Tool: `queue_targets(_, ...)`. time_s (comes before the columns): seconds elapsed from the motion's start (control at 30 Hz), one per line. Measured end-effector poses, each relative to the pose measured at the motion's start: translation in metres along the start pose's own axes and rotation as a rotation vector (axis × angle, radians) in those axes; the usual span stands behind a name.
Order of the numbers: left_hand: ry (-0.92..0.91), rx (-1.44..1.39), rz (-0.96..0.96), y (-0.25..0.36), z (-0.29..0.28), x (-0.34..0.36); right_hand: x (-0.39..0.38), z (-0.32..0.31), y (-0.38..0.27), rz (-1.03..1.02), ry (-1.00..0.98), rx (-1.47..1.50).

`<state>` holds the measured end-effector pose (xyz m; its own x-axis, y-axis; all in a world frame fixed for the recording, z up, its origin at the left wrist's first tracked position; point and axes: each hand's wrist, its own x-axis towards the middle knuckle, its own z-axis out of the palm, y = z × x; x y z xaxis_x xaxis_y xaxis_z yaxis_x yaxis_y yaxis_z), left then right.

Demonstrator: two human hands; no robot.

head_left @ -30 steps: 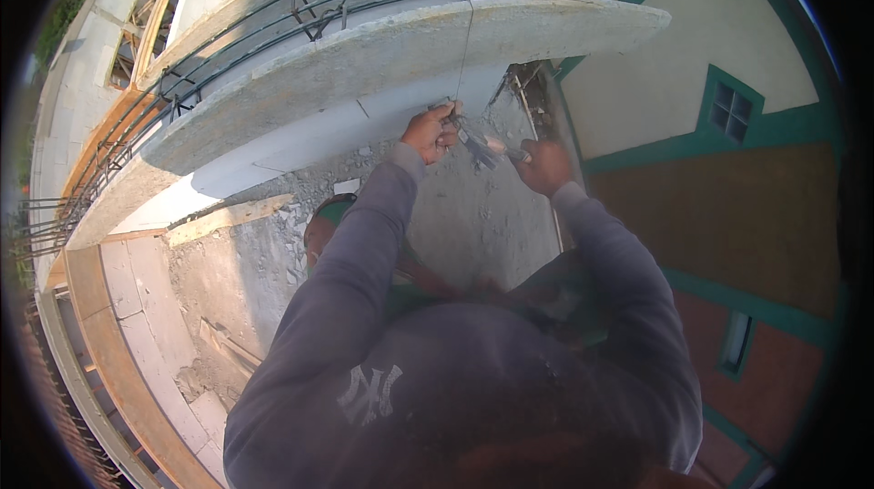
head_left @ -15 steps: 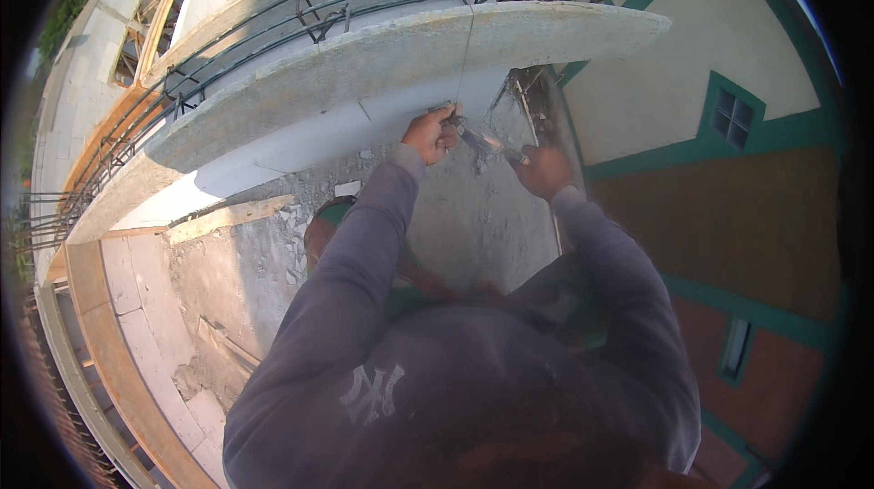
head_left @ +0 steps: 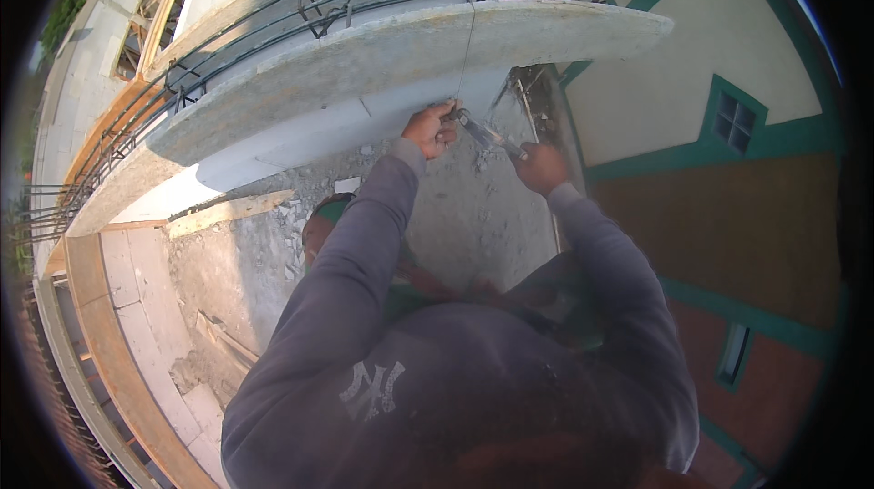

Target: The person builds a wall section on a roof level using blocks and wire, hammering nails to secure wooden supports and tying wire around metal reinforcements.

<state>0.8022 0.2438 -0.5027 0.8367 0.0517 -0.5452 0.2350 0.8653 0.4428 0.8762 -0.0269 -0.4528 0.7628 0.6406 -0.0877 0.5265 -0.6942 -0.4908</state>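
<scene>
Just below the curved concrete beam (head_left: 364, 61), 2 hands work close together. L hand (head_left: 430, 131) pinches the lower end of 1 thin line (head_left: 466, 47), which runs down across the beam's face; anything else betw. those fingertips is too small to make out. R hand (head_left: 543, 168), farther below the beam, is wrapped round the handle of 1 metal hand tool (head_left: 492, 139), its head up next to the L fingers; exact kind unclear, & the palm hides the grip end.

Under the beam: 1 pale wall panel (head_left: 391, 99), then a concrete floor (head_left: 464, 225) w/ 1 small whitish block (head_left: 347, 185) & 1 plank (head_left: 232, 212). Above it: rebar, bars too bunched to count. Right of it: 1 bldg (head_left: 674, 79), 2 windows (head_left: 734, 120) visible, bldg cut off by the lens rim.

Vs. 1 s ago: hands approx. same spot; tool was a wide smear then, now sharper.
</scene>
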Motion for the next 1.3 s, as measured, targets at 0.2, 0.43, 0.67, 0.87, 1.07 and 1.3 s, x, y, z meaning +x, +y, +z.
queue_targets(0.2, 0.0, -0.031, -0.018, 0.0, 0.005, -0.003, 0.004, 0.004, 0.011, -0.061, -0.004, 0.0)
queue_targets(0.43, 0.014, -0.005, 0.013, 0.001, 0.01, -0.002, -0.004, 0.002, 0.007, -0.162, 0.032, 0.176)
queue_targets(0.67, -0.026, -0.053, 0.011, 0.001, -0.002, 0.006, 0.001, 0.008, 0.001, -0.078, 0.011, 0.097)
queue_targets(0.87, -0.008, -0.085, 0.002, 0.001, 0.003, 0.006, 0.003, 0.014, 0.001, 0.025, -0.012, 0.047)
queue_targets(1.07, 0.017, -0.145, -0.018, 0.001, 0.003, 0.009, 0.007, 0.014, 0.0, 0.085, -0.068, 0.022)
queue_targets(1.3, 0.026, -0.104, -0.012, 0.003, 0.002, 0.012, 0.004, 0.016, -0.002, 0.037, -0.047, 0.046)
